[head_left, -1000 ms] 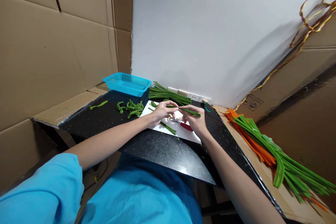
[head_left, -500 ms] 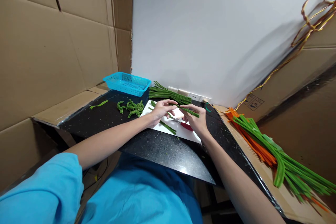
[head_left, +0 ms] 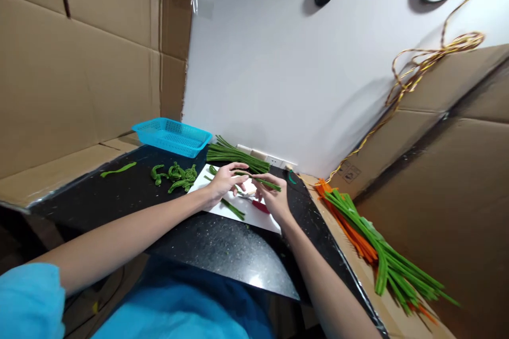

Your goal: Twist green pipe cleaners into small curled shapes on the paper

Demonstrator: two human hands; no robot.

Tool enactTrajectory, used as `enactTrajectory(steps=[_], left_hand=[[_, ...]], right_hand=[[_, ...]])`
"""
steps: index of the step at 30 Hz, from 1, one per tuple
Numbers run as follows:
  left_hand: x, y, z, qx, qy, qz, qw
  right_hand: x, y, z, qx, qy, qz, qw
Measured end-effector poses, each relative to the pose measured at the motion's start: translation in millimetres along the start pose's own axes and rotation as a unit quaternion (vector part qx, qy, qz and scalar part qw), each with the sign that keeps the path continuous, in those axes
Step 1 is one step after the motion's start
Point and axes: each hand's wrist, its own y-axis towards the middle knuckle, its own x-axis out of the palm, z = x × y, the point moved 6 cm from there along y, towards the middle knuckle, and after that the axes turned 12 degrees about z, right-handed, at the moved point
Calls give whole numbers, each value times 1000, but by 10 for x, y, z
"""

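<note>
Several dark green pipe cleaners (head_left: 271,185) are pinched between my hands, above a white board (head_left: 254,218). The fingers of my left hand (head_left: 223,186) close on their left end, and my right hand (head_left: 275,200) grips them further along, with the tips sticking out past it. Pliers with red handles (head_left: 260,206) lie on the board under my right hand, partly hidden by it. Short green stems (head_left: 234,210) rest on the board near my left wrist. Left of the board lie several curled green pieces (head_left: 181,177).
A blue plastic basket (head_left: 170,139) stands at the back left of the black table (head_left: 222,243). Long green stems (head_left: 238,157) lie behind the board. On the right, orange strips (head_left: 356,238) and light green stems (head_left: 392,254) lie on cardboard. A flat green strip (head_left: 119,170) sits far left.
The camera view has turned to the right and up, so everything shows further left and lower. My hands keep nearly the same grip on the pipe cleaners.
</note>
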Motion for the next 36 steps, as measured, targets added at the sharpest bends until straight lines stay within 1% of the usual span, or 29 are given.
enactTrajectory(steps=[4, 8, 12, 18, 23, 26, 31, 33, 36], left_hand=[[10, -13, -16, -29, -20, -6, 999], [19, -26, -35, -54, -36, -10, 998], [8, -20, -36, -47, -34, -6, 998], [-9, -10, -30, -34, -37, 1, 999], [-17, -6, -2, -21, -27, 20, 999], [-3, -19, 3, -26, -14, 13, 999], [31, -54, -24, -54, -17, -18, 998], [26, -55, -24, -56, -20, -14, 998], [2, -42, -30, -63, -22, 7, 998]], right_hand=[[0, -23, -31, -21, -9, 10, 1000], [-8, -31, -24, -22, -14, 11, 1000], [-10, -18, -6, -23, -14, 6, 1000], [13, -35, -63, -28, -21, -4, 999], [24, -51, -81, -13, -43, 14, 999], [32, -45, -78, -12, -40, 17, 999], [22, -32, -64, -9, -30, 17, 999], [21, -34, -66, -9, -28, 17, 999], [36, -43, -71, -8, -46, 13, 999]])
